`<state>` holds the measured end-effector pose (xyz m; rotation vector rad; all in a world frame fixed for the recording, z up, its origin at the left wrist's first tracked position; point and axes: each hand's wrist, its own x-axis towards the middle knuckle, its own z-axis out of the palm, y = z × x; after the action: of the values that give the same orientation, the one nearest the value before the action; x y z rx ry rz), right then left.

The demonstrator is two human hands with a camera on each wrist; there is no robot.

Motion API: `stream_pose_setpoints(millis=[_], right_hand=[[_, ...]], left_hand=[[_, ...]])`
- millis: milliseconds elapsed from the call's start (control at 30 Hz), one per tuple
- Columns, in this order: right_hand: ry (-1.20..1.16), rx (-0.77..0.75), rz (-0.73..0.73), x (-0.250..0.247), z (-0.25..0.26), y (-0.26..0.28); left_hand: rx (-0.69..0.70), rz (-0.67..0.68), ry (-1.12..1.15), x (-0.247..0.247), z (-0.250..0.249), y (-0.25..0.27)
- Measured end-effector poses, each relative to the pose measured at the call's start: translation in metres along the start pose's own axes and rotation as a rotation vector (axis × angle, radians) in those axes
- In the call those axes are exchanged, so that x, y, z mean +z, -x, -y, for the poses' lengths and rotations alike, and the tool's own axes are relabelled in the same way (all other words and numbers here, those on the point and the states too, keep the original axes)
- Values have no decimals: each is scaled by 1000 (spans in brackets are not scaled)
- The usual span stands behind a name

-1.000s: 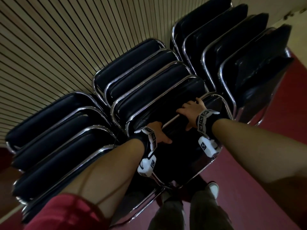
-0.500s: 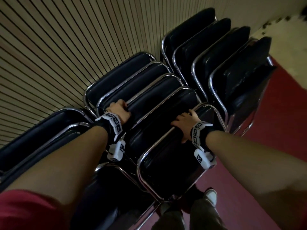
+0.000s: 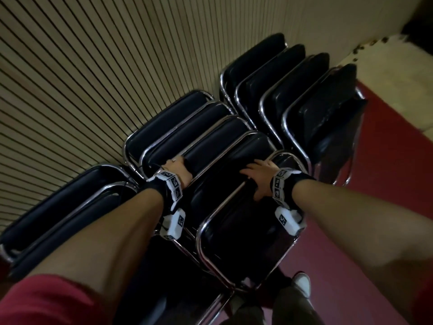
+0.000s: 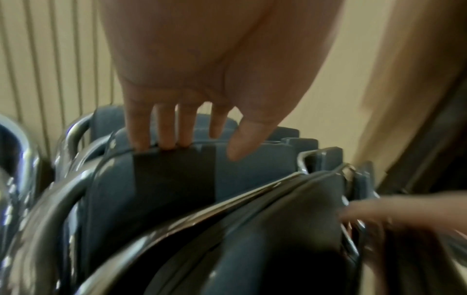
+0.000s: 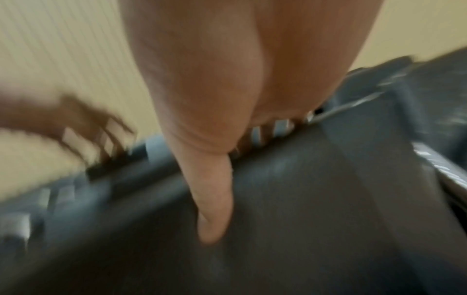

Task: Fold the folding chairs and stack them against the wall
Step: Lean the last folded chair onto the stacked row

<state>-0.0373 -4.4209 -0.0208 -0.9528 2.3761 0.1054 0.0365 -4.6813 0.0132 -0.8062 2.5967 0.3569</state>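
Observation:
Folded black padded chairs with chrome frames lean in stacks against the slatted wall (image 3: 93, 66). My left hand (image 3: 178, 167) reaches into the middle stack and grips the top edge of an inner chair (image 3: 210, 146). In the left wrist view its fingers (image 4: 164, 135) hook over that edge, with the thumb on the near face. My right hand (image 3: 255, 181) holds the top chrome rail of the front chair (image 3: 234, 231) of the same stack. The blurred right wrist view has the thumb (image 5: 215, 199) lying down the padded face and the fingers over the rail.
Another stack of folded chairs (image 3: 293, 95) leans to the right, and one more (image 3: 58, 207) to the left. Red floor (image 3: 375, 184) runs along the right side. My white shoe (image 3: 302, 283) stands just below the front chair.
My left hand left the front chair's rail and moved up and left onto an inner chair of the middle stack. My right hand stayed on the front chair's rail.

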Motion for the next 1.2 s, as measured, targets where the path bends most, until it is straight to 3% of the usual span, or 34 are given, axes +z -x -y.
stream_pose_setpoints(millis=[267, 533, 767, 1000, 1200], right_hand=[[-578, 131, -346, -65, -21, 97], [-656, 228, -546, -121, -53, 202], [-665, 218, -653, -138, -115, 270], [-692, 180, -642, -112, -219, 326], [-716, 168, -606, -77, -320, 366]], left_hand=[[154, 65, 185, -41, -67, 63], [419, -45, 405, -92, -159, 110], [533, -158, 482, -103, -245, 153], [493, -197, 540, -61, -360, 194], [439, -132, 645, 1, -479, 223]])
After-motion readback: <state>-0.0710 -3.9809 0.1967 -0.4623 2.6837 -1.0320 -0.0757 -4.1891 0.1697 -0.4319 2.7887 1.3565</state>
